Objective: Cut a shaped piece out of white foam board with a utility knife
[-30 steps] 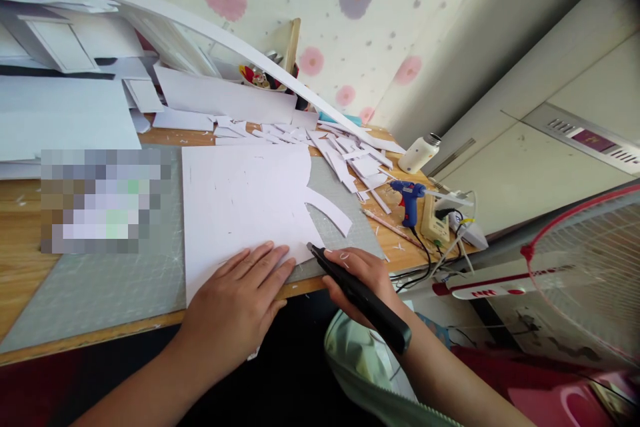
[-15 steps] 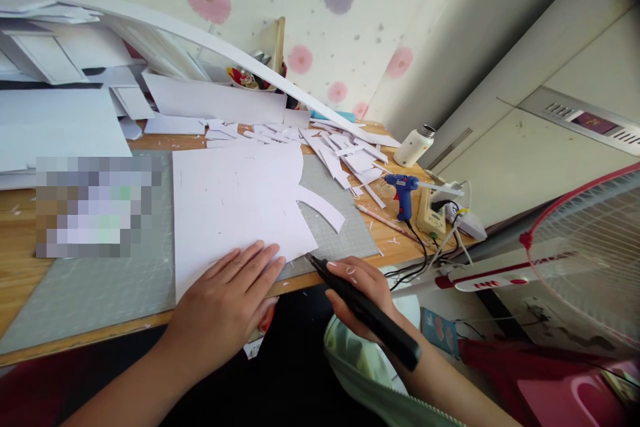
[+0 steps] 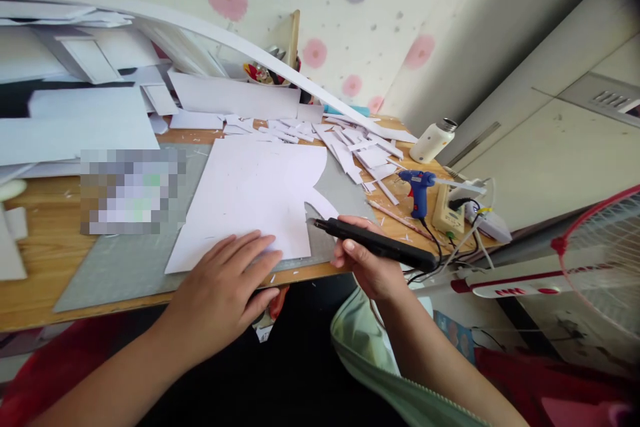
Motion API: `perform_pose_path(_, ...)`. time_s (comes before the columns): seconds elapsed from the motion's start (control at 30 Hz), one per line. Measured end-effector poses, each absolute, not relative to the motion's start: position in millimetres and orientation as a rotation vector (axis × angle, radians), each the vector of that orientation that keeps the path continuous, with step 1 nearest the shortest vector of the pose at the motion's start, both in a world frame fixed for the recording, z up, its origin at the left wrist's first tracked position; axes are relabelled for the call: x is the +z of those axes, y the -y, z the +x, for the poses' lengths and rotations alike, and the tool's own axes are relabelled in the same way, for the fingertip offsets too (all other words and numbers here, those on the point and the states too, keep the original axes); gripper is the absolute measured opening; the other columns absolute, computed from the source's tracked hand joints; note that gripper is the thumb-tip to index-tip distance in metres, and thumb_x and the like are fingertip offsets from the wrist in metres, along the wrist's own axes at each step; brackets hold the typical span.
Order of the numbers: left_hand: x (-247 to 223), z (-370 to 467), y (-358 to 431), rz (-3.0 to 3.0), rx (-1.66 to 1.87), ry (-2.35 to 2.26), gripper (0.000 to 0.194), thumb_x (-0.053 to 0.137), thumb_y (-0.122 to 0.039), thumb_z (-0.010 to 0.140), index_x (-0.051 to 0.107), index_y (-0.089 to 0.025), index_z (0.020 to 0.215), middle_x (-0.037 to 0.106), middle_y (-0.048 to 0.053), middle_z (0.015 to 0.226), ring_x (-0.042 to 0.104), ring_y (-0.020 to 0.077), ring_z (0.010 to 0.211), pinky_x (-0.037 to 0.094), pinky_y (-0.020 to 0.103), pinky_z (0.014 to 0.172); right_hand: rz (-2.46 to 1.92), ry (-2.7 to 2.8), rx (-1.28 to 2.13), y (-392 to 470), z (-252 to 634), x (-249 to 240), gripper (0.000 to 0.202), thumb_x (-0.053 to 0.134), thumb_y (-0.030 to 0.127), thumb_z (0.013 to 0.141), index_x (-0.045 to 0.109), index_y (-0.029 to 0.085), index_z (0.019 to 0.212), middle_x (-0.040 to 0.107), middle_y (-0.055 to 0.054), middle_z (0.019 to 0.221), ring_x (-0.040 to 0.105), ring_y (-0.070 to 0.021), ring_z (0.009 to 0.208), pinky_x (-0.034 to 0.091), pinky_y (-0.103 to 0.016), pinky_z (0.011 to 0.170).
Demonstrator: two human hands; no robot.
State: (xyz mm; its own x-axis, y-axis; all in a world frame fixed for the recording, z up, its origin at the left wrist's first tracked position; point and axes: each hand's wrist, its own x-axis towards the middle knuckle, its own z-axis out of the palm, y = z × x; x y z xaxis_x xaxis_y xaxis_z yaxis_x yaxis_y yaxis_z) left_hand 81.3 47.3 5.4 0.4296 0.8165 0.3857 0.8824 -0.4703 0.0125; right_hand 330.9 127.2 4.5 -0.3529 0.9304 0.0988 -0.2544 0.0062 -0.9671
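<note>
A white sheet of board [image 3: 250,187] lies on a grey cutting mat [image 3: 125,253], with a curved notch in its right edge. My left hand [image 3: 225,290] rests flat on the sheet's front edge, fingers stretched out and thumb apart. In my right hand [image 3: 373,263] is a slim black craft knife [image 3: 390,247], held like a pen with its tip pointing left. That tip is at the sheet's right edge, beside a curved white strip [image 3: 323,201]; whether it touches the board I cannot tell. The knife and fingers partly cover the strip.
White offcuts [image 3: 345,157] are piled along the back. A blue glue gun [image 3: 417,190], a power strip [image 3: 447,210] with cables and a white bottle [image 3: 433,140] stand at the right. A long white strip [image 3: 295,77] arches over the back. A racket [image 3: 605,253] is at far right.
The sheet has turned a little on the mat. My right hand and knife have moved up from the front corner to the right edge. The view has shifted left.
</note>
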Motion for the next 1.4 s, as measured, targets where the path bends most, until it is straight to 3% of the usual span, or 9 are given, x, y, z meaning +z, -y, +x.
perform_pose_path(0.17,0,99,-48,-2.522,-0.455,1.546,0.043,0.053,-0.032,0.089,0.055,-0.034,0.132,0.051,0.004,0.145,0.044,0.0315,0.134,0.038,0.054,0.107,-0.826,1.297,1.511,-132,312,9,0.036,0.079,0.046,0.069,0.071,0.019,0.092,0.057,0.004,0.056,0.049,-0.0095,0.045,0.043,-0.022,0.042)
perform_pose_path(0.33,-5,106,-48,-2.484,-0.488,1.605,0.042,0.051,-0.03,0.091,0.056,-0.036,0.131,0.05,0.001,0.147,0.043,0.03,0.136,0.035,0.054,0.109,-1.047,1.14,1.313,-130,292,3,0.027,0.079,0.041,0.069,0.067,0.017,0.067,0.047,0.007,0.046,0.033,-0.0058,0.037,0.03,-0.021,0.037)
perform_pose_path(0.5,-3,113,-52,-2.472,-0.445,1.654,0.05,0.059,-0.031,0.086,0.053,-0.034,0.135,0.048,0.003,0.148,0.042,0.0323,0.136,0.036,0.055,0.109,-1.085,1.192,1.173,-137,285,1,0.024,0.079,0.036,0.066,0.064,0.017,0.062,0.049,0.006,0.048,0.038,-0.0072,0.04,0.03,-0.022,0.04)
perform_pose_path(1.0,-13,116,-55,-2.354,-0.552,1.58,0.038,0.052,-0.028,0.091,0.059,-0.032,0.128,0.053,0.004,0.143,0.049,0.0324,0.131,0.041,0.054,0.105,-1.077,1.155,1.236,-147,286,-8,0.026,0.078,0.037,0.066,0.062,0.017,0.06,0.041,0.008,0.042,0.033,-0.0075,0.039,0.03,-0.023,0.04)
perform_pose_path(1.4,-13,116,-55,-2.344,-0.57,1.57,0.036,0.053,-0.031,0.092,0.059,-0.031,0.128,0.055,0.005,0.141,0.051,0.0323,0.129,0.042,0.054,0.104,-1.125,1.294,1.136,-148,289,-9,0.024,0.074,0.038,0.068,0.064,0.018,0.059,0.051,0.005,0.048,0.041,-0.0094,0.043,0.032,-0.024,0.043)
